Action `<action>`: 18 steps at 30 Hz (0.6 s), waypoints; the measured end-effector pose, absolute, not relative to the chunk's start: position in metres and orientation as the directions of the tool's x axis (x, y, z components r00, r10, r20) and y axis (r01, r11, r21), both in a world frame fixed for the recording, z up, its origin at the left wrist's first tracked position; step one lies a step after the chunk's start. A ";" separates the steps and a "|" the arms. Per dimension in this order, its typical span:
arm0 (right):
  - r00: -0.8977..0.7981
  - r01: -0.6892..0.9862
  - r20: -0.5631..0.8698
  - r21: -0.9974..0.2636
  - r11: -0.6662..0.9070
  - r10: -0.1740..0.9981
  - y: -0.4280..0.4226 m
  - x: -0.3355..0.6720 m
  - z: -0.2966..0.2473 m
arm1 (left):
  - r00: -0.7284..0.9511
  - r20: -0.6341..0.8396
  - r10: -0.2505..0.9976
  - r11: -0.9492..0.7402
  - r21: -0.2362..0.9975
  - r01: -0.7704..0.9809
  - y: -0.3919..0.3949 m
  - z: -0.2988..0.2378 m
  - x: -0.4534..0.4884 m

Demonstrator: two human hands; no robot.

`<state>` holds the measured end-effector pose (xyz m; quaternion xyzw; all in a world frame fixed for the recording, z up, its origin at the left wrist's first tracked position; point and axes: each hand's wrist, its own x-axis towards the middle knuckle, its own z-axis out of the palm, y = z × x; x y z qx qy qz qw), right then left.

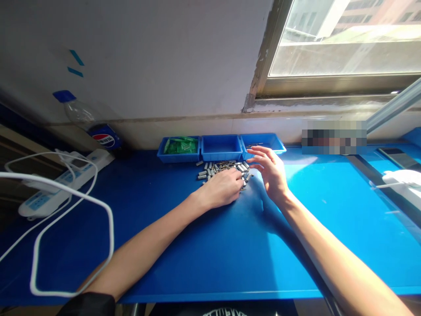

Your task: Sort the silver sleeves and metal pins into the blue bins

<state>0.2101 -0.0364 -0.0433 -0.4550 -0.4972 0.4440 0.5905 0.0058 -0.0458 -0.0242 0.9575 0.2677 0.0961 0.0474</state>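
Observation:
A heap of small metal parts [215, 168] lies on the blue table [204, 254], just in front of three blue trays. My left hand [223, 188] rests palm down on the near right side of the heap, fingers curled over some pieces. My right hand [270, 170] hovers beside it to the right, fingers spread and slightly bent, holding nothing that I can see. The left tray [179, 148] holds green pieces, the middle tray [221, 147] looks bare, and the right tray [263, 142] holds a few thin dark parts.
A white power strip [62, 182] with a looping white cable [75, 206] lies at the left. A plastic bottle [88, 123] lies against the wall. A window sill runs along the back right, and a white object [403, 177] sits at the right edge.

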 end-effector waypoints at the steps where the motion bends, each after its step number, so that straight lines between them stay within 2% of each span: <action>1: 0.106 -0.068 0.186 -0.979 0.194 0.977 -0.036 0.210 -0.044 | 0.834 0.161 0.528 -0.847 0.164 0.505 -0.046 -0.023 0.006; 7: 0.088 -0.082 0.159 -0.983 0.166 0.983 -0.038 0.209 -0.043 | 0.687 0.277 0.672 -0.715 0.485 0.504 -0.041 -0.010 -0.002; 9: 0.071 -0.077 0.139 -0.986 0.145 0.988 -0.039 0.208 -0.042 | 0.613 0.310 0.727 -0.661 0.556 0.503 -0.036 -0.008 -0.008; 13: -0.005 -0.082 0.098 -0.992 0.098 0.995 -0.041 0.204 -0.040 | 0.481 0.402 0.779 -0.620 0.605 0.499 -0.028 -0.008 -0.016; 18: -0.113 -0.095 0.073 -0.994 0.062 0.991 -0.046 0.200 -0.039 | 0.481 0.411 0.774 -0.630 0.569 0.528 -0.026 -0.010 -0.018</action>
